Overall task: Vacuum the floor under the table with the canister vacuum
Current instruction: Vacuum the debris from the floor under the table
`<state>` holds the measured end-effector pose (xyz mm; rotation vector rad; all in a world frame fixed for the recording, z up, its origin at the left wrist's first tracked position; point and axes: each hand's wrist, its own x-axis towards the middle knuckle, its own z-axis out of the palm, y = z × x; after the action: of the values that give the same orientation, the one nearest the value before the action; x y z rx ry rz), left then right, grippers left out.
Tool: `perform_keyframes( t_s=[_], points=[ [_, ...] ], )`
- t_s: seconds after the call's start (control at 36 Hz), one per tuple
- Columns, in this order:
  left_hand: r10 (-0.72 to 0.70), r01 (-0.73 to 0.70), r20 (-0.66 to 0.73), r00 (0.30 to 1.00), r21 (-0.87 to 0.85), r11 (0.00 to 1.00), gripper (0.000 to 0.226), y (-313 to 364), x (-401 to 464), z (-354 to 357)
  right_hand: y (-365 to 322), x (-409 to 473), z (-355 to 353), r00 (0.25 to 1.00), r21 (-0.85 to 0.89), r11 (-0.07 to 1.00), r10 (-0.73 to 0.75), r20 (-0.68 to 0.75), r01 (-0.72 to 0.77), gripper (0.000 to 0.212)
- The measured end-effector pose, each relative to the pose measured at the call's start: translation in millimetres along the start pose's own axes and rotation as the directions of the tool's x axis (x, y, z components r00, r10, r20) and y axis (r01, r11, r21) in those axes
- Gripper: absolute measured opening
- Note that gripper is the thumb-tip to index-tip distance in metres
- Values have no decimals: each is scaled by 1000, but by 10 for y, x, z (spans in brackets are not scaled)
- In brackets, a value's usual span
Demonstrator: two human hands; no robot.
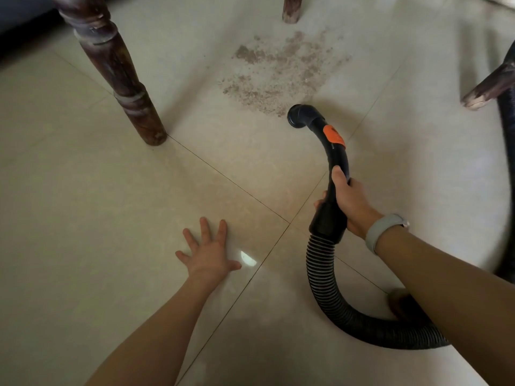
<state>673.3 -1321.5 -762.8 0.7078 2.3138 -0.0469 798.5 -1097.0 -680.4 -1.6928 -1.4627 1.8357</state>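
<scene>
Down low under the table, at floor level. My right hand [349, 203] is wrapped around the black vacuum handle [334, 174], thumb laid along the top, fingers curled beneath. The open nozzle end [299, 117] sits centre-right of the frame, right at the near edge of the dirt patch [278, 68], which spreads across the tiles toward the upper middle. I cannot tell whether the mouth touches the floor or hangs just above it.

My left hand [209, 250] lies flat on the tiled floor [83, 218] at lower centre, fingers spread, holding nothing; it looks like a brace.

The ribbed hose [323, 274] loops from the handle down to the lower right and passes under my right forearm. More hose runs along the right edge of the frame, by a table leg [486, 89]. A turned leg [119, 76] stands upper left, another [291, 8] at top centre.

Step in hand, as I judge it: suction pass starting, most of the grit not yet lifted.

Next: push the nozzle up-frame through the patch in overlapping strokes, mouth kept close to the tile, with enough hose slack that it does not snag the right-hand leg.
</scene>
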Motion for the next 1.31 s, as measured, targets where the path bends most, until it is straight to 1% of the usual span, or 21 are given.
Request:
perform_keyframes(
  t_s=[0.17,0.28,0.47,0.67,0.83,1.0,1.14,1.31],
  points=[
    [-3,4,-16,1000,36,999,103,6,-8,-2,-24,-17,85,1000,4,1000,-3,19,3,30],
    [-3,4,-13,1000,42,999,104,11,-11,-5,-44,-22,135,999,-13,1000,-22,30,22,34],
    [-2,2,-6,1000,41,999,104,14,-16,-12,-54,9,216,998,-27,999,-33,54,35,35],
    [6,-5,-12,1000,42,999,106,4,-16,-23,-84,17,349,996,-30,998,-61,66,63,27],
    [28,-28,-9,1000,71,997,113,-25,32,-37,-90,44,427,992,-46,995,-87,86,92,28],
    [37,-39,23,999,107,994,122,-12,95,-104,-139,70,489,989,-68,992,-94,117,102,27],
    [48,-51,31,998,103,993,125,-14,115,-113,-182,144,594,985,-116,985,-112,128,127,28],
    [71,-76,39,997,138,988,127,-38,142,-132,-265,224,704,982,-109,986,-105,157,123,29]
  ],
)
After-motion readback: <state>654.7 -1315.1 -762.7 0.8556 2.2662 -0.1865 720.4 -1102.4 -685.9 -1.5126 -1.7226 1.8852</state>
